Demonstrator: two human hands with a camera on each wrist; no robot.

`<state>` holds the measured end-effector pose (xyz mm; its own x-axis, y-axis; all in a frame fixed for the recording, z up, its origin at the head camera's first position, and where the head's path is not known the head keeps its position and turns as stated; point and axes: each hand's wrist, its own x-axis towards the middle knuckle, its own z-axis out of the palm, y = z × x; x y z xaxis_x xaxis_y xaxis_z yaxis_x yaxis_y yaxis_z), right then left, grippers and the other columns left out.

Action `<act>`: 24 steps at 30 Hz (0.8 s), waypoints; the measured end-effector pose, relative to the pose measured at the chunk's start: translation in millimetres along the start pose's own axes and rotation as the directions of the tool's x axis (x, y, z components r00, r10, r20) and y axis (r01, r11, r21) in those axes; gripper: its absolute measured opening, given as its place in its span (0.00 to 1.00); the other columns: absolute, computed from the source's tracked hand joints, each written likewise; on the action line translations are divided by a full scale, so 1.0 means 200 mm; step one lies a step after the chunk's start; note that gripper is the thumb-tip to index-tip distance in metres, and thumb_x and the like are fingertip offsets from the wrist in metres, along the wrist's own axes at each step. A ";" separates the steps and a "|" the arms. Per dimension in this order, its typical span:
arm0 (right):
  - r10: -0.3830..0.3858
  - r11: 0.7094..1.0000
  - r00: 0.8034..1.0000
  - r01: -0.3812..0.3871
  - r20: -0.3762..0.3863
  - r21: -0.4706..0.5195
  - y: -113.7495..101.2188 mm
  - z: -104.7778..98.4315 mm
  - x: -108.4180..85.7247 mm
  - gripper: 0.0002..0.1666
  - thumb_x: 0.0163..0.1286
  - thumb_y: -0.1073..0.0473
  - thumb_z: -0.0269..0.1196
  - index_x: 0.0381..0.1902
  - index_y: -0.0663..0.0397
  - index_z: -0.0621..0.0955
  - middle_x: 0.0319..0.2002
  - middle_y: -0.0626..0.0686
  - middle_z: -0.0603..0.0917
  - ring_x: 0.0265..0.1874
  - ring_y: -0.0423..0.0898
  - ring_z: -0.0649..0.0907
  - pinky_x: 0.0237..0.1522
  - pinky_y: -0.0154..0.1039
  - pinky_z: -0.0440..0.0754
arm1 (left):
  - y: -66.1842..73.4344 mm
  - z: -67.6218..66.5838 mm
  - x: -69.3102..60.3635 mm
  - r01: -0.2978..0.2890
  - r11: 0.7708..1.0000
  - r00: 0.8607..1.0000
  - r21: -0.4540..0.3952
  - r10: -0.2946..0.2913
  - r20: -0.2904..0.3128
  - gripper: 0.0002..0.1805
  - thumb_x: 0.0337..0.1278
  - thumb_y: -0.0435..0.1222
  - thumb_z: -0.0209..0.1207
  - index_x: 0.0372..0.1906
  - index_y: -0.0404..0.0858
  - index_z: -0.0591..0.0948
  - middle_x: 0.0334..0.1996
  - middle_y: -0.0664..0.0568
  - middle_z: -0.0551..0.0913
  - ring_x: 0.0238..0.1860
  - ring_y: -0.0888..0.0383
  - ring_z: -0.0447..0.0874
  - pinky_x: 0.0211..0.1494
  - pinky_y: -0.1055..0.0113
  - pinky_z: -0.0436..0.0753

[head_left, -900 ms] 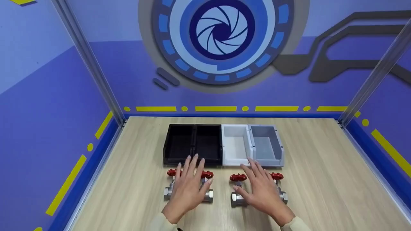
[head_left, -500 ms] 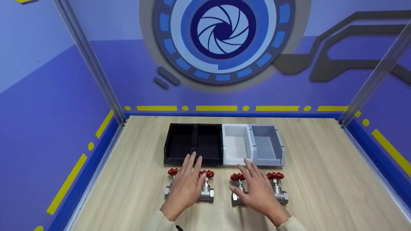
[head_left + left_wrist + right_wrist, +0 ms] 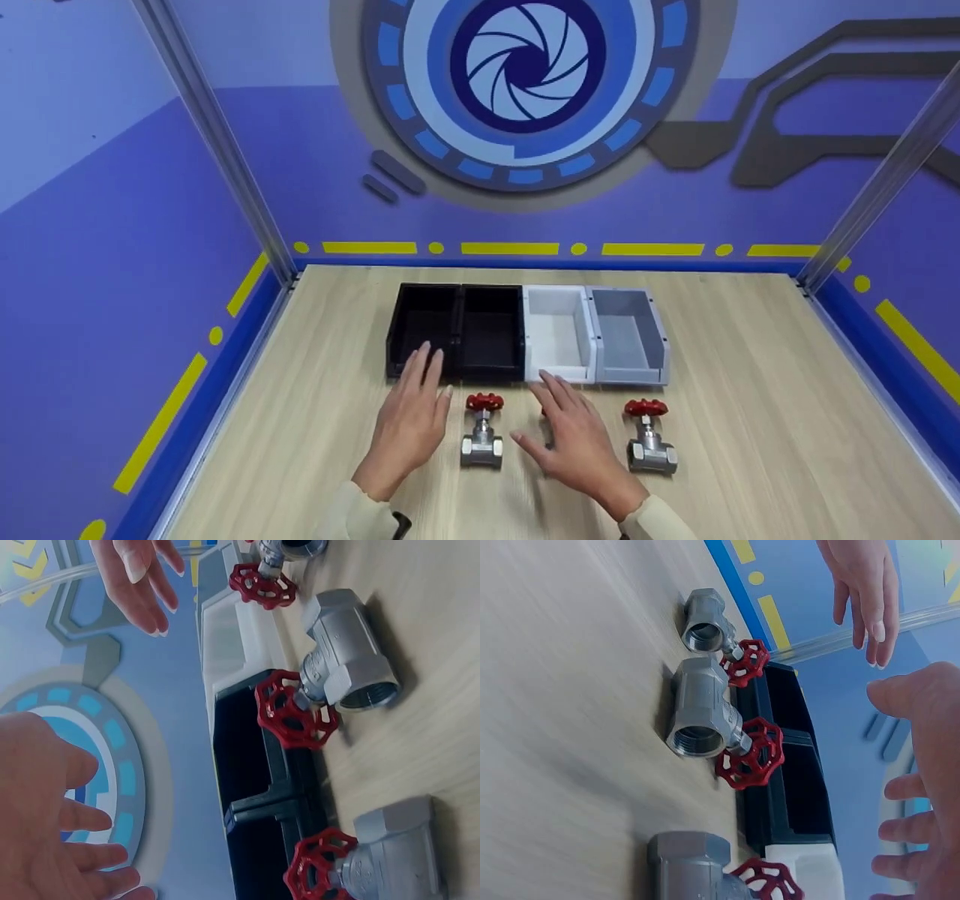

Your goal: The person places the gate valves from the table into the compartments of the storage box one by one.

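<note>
Several metal valves with red handwheels stand in a row before the bins; one valve [image 3: 482, 444] shows fully between the hands, another [image 3: 651, 451] right of the right hand. My left hand [image 3: 409, 424], fingers extended, hovers over the left end of the row and hides the valve there. Over a mostly hidden valve the right hand [image 3: 576, 442] hangs with its fingers spread. In the left wrist view the left hand [image 3: 60, 817] is apart from the valves [image 3: 349, 649]. The right wrist view shows the right hand [image 3: 922, 787] holding nothing, above the valves [image 3: 697, 709].
Behind the valves, two black bins [image 3: 491, 371], a white bin [image 3: 559, 373] and a grey bin [image 3: 630, 375] stand side by side on the wooden table [image 3: 750, 420]. Patterned blue walls [image 3: 285, 165] with metal posts surround the table.
Both hands have shifted left, the left one further, uncovering the valve between them. The rightmost valve is now also uncovered. The head view has tilted slightly.
</note>
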<state>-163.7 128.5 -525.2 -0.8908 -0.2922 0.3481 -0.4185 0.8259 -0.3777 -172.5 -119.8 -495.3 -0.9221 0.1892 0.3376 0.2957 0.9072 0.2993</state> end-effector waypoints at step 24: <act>-0.011 0.993 1.000 0.011 -0.003 0.120 -0.13 0.11 0.07 0.42 0.63 0.34 0.61 0.69 0.48 0.69 0.71 0.52 0.68 0.68 0.52 0.70 0.63 0.56 0.72 | -0.07 0.00 0.03 0.028 0.998 0.996 -0.060 -0.033 -0.084 0.28 0.71 0.44 0.49 0.70 0.35 0.66 0.70 0.41 0.66 0.71 0.44 0.65 0.69 0.49 0.69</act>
<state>-169.2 92.8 -529.9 -0.8857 -0.2995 0.3547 -0.4464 0.7590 -0.4739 -181.4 -131.7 -497.7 -0.9070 0.1274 0.4015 0.2846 0.8881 0.3611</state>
